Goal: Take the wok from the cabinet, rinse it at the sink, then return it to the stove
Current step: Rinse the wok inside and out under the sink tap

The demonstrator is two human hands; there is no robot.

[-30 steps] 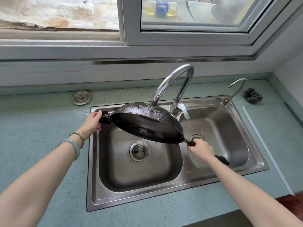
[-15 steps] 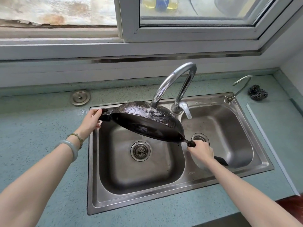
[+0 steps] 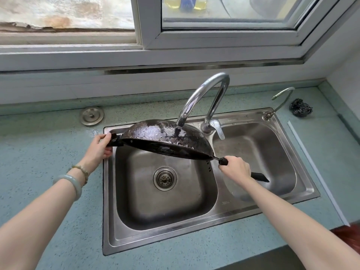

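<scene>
A black wok [image 3: 165, 136] is held upside down over the left basin of the steel double sink [image 3: 303, 193], its wet, speckled underside facing up. My left hand [image 3: 98, 148] grips the short helper handle at the wok's left. My right hand [image 3: 234, 168] is closed around the long black handle, whose end sticks out past my wrist over the right basin. The curved chrome tap [image 3: 204, 94] has its spout just above the wok's back, and water runs onto it.
A round metal sink plug [image 3: 92, 115] lies on the teal counter behind the sink. A thin second tap [image 3: 282, 98] and a dark scouring ball [image 3: 301, 109] stand at the back right. A window sill runs along the back wall.
The wok has tipped further over, its inside now almost hidden and its underside turned up under the spout. Both hands keep their grips.
</scene>
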